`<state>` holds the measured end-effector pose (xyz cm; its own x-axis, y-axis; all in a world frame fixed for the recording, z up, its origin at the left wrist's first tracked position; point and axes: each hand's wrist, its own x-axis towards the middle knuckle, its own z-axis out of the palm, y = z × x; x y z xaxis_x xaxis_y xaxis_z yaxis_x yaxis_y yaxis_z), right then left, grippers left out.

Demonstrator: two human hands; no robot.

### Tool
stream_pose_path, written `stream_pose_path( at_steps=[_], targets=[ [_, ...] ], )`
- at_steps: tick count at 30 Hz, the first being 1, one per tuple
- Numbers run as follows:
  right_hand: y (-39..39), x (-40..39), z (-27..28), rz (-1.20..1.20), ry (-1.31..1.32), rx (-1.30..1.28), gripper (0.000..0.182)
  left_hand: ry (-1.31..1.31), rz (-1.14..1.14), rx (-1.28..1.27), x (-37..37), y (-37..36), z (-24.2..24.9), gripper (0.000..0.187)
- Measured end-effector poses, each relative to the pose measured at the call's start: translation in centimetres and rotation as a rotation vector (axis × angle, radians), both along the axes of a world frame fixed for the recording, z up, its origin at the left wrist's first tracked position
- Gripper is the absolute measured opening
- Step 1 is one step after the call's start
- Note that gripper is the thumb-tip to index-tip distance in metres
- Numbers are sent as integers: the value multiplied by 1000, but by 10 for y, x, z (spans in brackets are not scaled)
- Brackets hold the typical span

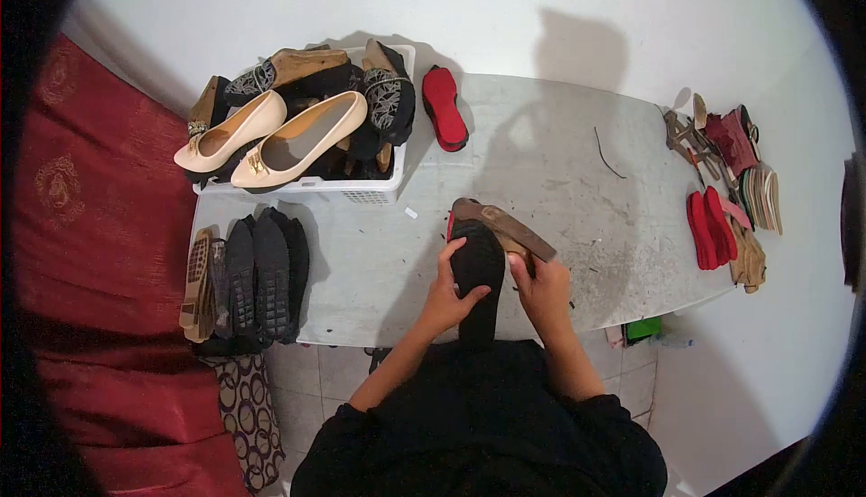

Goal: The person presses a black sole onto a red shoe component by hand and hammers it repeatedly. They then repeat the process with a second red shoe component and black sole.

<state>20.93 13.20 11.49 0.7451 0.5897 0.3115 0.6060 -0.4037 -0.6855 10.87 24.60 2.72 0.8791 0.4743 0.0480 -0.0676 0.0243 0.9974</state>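
My left hand [448, 296] is wrapped round a black shoe [477, 267], thumb across its dark underside and fingers along its far left edge. The shoe points away from me, with its near end close to my body at the table's front edge. A strip of red shows at its far left side. In my closed right hand [543, 291] is a hammer [519, 231] with a worn brown metal head. Its head slants across the far right part of the shoe and overlaps it in this view. Most of the handle is hidden by my fingers.
A white basket [370, 192] at the back left holds cream flats [307, 141] and black shoes on wooden lasts. Several dark soles [271, 267] stand at the left edge. One red insole piece [444, 109] lies behind; red insoles [711, 231] and tools lie right.
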Motion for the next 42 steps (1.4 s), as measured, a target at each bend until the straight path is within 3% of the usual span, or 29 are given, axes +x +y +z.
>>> stream_pose_path(
  at_steps=[10,12,22,25,27,31,34,37,42],
  targets=[
    [-7,1,-5,-69,-74,-50,30,-21,7,83,3,1,-13,82],
    [-7,3,-8,-47,-40,-36,29,16,-16,-47,3,0,-11,81],
    [-11,2,-12,-108,-47,-1,28,-22,-32,-92,4,2,-8,81],
    [-12,2,-7,-101,-37,25,28,-26,6,31,3,4,-11,81],
    [-13,3,-6,-118,-32,-135,28,-43,-21,-52,4,4,-7,82],
    [-16,5,-12,-100,-74,-37,28,10,9,30,7,11,-13,82],
    [-13,5,-8,-105,-75,19,27,-36,16,-160,13,17,-10,83],
    [-9,10,-10,-90,-148,-43,26,-65,-23,-54,21,24,-10,82],
    [-3,10,-6,-125,-47,14,30,-69,-14,-26,27,32,1,82]
  ],
)
